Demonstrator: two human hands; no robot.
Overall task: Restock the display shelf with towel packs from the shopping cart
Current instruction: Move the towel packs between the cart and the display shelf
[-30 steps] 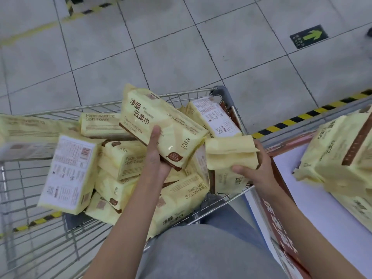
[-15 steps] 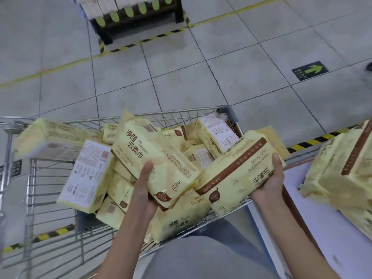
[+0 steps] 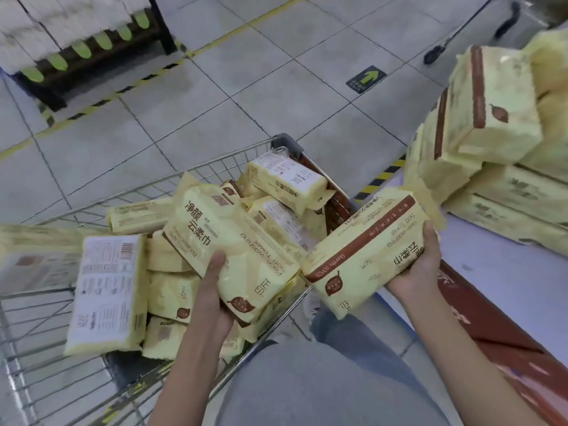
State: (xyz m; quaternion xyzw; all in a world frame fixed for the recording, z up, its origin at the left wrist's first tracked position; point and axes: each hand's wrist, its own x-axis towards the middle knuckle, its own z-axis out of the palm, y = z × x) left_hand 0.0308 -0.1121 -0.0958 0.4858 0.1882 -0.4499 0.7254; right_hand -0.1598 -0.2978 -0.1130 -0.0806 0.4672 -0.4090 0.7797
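Observation:
A wire shopping cart [image 3: 215, 161] in front of me holds several pale yellow towel packs [image 3: 107, 290]. My left hand [image 3: 212, 299] grips one yellow pack [image 3: 233, 241] from below, thumb on its front, above the cart's load. My right hand [image 3: 421, 262] holds a second pack [image 3: 365, 253] with a brown stripe, lifted over the cart's right rim towards the display shelf [image 3: 507, 281]. Stacked yellow packs [image 3: 479, 118] stand on that shelf at the right.
The shelf has a white top and a red front panel [image 3: 491, 342] close to my right forearm. A dark pallet of white goods [image 3: 76, 41] stands at the far left on the grey tiled floor. Yellow-black hazard tape [image 3: 381, 179] runs along the shelf base.
Both hands have lifted their packs higher. The right hand's pack has turned flat and moved right, over the cart rim towards the shelf. The view has tilted up.

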